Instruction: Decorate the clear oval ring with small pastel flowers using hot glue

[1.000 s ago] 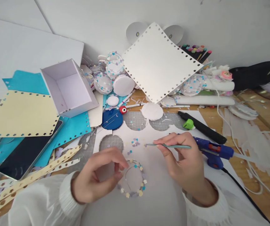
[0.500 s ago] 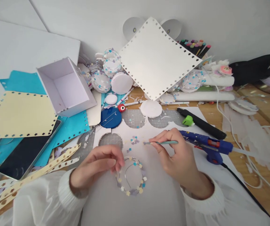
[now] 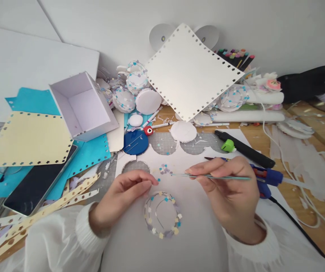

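Observation:
My right hand (image 3: 227, 190) pinches a thin teal-handled tool (image 3: 208, 176), its tip pointing left at a small heap of punched paper bits (image 3: 164, 169). My left hand (image 3: 124, 196) rests on the white sheet (image 3: 196, 234) with its fingers curled together, fingertips near a tiny blue bit (image 3: 158, 180). Just below and between both hands lies a clear round disc (image 3: 162, 214) ringed with small paper flowers.
A blue glue gun (image 3: 267, 178) lies behind my right hand, a black marker with a green cap (image 3: 243, 149) beyond it. An open white box (image 3: 83, 105), punched yellow (image 3: 29, 139) and white (image 3: 192, 71) cards, a phone (image 3: 37, 183), a blue lid (image 3: 135, 142) and decorated discs crowd the back.
My left hand has lifted off the flower-ringed disc and moved up toward the loose bits. My right hand has shifted slightly, still holding the tool pointed left.

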`<state>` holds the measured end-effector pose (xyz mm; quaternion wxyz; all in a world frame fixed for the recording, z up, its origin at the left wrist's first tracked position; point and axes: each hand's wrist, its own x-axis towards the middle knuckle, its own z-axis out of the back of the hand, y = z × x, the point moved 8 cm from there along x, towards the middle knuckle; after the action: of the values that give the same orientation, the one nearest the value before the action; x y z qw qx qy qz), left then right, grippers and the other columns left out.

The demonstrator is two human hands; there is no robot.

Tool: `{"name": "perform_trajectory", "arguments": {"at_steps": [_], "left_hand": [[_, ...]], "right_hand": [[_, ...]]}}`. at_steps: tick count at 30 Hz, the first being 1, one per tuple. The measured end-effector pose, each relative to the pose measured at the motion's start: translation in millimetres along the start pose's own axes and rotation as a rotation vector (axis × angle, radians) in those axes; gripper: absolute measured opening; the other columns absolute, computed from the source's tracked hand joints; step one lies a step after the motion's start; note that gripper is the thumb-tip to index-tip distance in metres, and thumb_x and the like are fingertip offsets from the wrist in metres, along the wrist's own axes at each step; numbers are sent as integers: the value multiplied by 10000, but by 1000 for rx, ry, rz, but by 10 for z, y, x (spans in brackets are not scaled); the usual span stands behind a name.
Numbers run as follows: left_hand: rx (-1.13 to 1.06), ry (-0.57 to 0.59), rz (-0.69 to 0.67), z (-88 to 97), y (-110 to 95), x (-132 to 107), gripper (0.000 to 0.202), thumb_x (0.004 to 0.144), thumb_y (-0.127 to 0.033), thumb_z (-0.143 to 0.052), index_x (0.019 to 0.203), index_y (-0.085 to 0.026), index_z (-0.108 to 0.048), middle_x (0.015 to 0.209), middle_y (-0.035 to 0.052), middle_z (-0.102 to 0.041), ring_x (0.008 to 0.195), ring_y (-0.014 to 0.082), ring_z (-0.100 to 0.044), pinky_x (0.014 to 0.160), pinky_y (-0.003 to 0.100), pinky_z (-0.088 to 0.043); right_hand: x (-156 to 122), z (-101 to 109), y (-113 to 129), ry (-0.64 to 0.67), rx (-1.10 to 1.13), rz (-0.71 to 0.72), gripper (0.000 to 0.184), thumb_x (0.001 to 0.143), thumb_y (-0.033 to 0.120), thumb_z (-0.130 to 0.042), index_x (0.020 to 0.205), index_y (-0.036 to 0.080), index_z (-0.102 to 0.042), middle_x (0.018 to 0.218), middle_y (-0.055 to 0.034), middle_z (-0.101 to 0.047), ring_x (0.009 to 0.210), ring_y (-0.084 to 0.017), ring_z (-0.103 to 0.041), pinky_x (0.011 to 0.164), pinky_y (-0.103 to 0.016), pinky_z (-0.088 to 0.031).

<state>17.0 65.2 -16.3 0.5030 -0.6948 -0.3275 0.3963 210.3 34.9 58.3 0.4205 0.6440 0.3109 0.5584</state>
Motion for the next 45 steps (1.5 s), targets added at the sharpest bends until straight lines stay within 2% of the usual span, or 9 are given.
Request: {"name": "perform_trajectory", "arguments": {"at_steps": [4,9,12,21,32,45], "left_hand": [[90,-2,-37,-47,-35,-14,186,849,-329,-645,942,-197,-737,704,22,-620,623,111,-507,575,218,-419],[11,7,8,-111,-12,-40,153,802,-286,-697,899,-176,-741,795,46,-686,655,108,-550,583,191,-452],[-46,15,5,-138,-15,-43,112,792,-245,-705,874,-178,-740,733,26,-674,618,91,-539,552,164,-446],[-72,-17,-4,-97,-34,-39,46,755,-189,-732,790,-161,-740,678,10,-652,605,69,-526,558,136,-430],[-35,-25,-83,-98,-93,-40,42,733,-124,-723,753,-160,-732,680,9,-662,606,70,-529,555,133,-438],[9,-24,-113,-93,-113,-40,32,751,-132,-711,759,-151,-735,661,18,-662,582,74,-530,525,139,-436]], "right_hand": [[-48,-74,44,16,11,23,200,828,86,-643,856,254,-540,768,20,-696,752,-171,-723,706,-366,-628],[-126,-207,-30,96,142,-55,206,838,70,-629,897,249,-549,832,6,-715,807,-154,-717,739,-330,-624],[-143,-240,-57,115,199,-83,223,840,33,-605,915,237,-552,864,7,-716,835,-135,-712,774,-297,-614],[-146,-251,-159,131,251,-239,185,843,93,-637,891,247,-547,875,21,-724,857,-113,-718,788,-228,-603],[-144,-175,-196,83,219,-252,218,809,92,-679,891,252,-555,825,1,-735,817,-161,-731,646,-252,-627],[-164,-194,-197,104,215,-277,228,819,43,-635,870,247,-546,828,5,-733,835,-149,-728,646,-219,-614]]}}
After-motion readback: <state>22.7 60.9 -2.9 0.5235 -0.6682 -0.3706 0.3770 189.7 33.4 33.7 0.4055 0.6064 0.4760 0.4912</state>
